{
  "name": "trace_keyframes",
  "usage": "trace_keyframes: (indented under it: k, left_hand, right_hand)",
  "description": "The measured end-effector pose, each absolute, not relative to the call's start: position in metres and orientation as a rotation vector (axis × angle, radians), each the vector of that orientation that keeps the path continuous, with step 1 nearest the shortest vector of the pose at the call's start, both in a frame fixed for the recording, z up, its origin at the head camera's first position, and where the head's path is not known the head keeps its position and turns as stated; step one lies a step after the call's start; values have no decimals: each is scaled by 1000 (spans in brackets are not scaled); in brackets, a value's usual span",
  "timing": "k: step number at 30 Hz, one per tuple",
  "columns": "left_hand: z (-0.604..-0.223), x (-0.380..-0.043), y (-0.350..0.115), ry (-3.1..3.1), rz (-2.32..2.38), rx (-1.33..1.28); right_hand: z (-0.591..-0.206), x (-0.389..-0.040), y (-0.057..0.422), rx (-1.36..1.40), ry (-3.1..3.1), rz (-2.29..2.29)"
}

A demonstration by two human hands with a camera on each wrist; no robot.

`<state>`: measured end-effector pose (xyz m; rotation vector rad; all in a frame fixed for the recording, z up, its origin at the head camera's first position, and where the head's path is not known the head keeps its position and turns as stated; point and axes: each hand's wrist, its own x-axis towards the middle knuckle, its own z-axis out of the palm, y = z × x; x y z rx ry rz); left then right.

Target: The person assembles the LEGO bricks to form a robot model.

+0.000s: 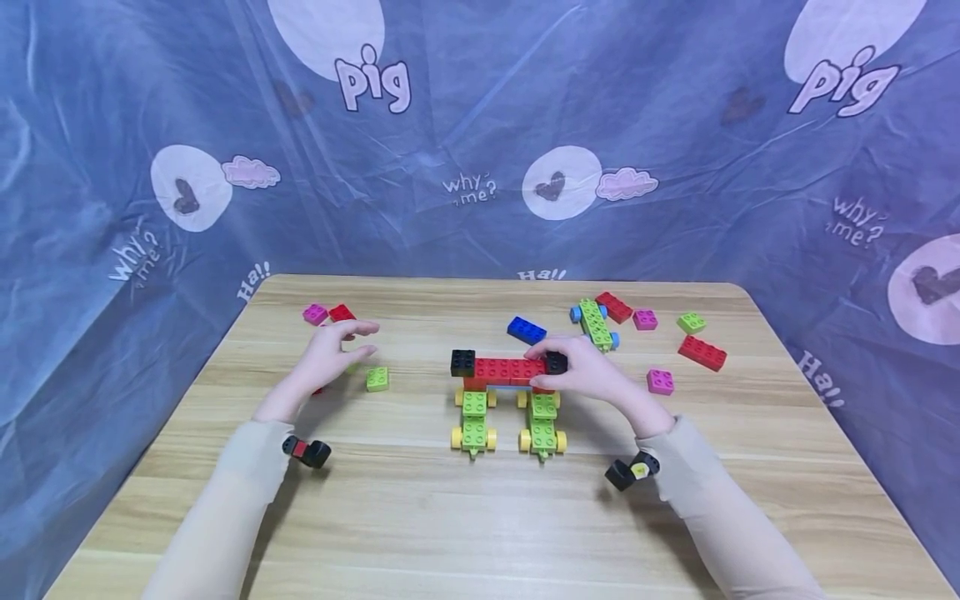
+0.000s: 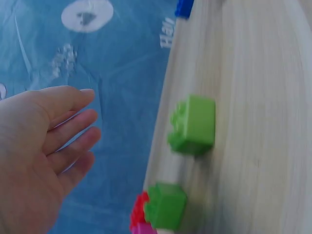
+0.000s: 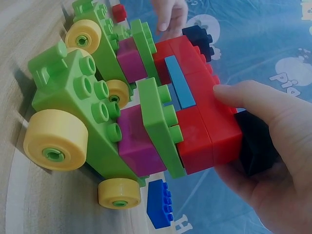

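Note:
A toy-brick structure stands upright on two green wheeled bases (image 1: 474,432) with yellow wheels. Magenta bricks (image 3: 140,145) and flat green bricks (image 3: 155,127) rise from the bases to a bridge of red bricks (image 1: 501,369), with a light blue strip (image 3: 180,82) on its underside. Black bricks (image 1: 462,362) cap both bridge ends. My right hand (image 1: 581,368) grips the bridge's right end, thumb and fingers on opposite sides of the red bricks. My left hand (image 1: 330,357) hovers over the left side, fingers loosely bent and holding nothing, near a green brick (image 1: 377,379).
Behind the structure lies a blue brick (image 1: 527,330). A green wheeled base with blue wheels (image 1: 596,323) sits at the back right, beside scattered red bricks (image 1: 702,352) and pink bricks (image 1: 661,382). More bricks, one pink (image 1: 315,314), lie at the far left.

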<state>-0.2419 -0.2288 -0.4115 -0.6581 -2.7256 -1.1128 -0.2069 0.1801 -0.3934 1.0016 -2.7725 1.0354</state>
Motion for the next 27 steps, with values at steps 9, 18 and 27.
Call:
trace_keyframes:
  k: [9,18,27]
  left_hand:
    - [-426,-256,-251,-2861,-1124,-621]
    - [-430,-260,-265,-2977,-1156,-650]
    - [-433,-263,-270,-3070,-1057,-704]
  right_hand:
    - [-395,-208,181,1010,-2762,1044]
    - [-396,-209,181,1019,-2752,1055]
    - [-396,-208,181,1006,-2766,1062]
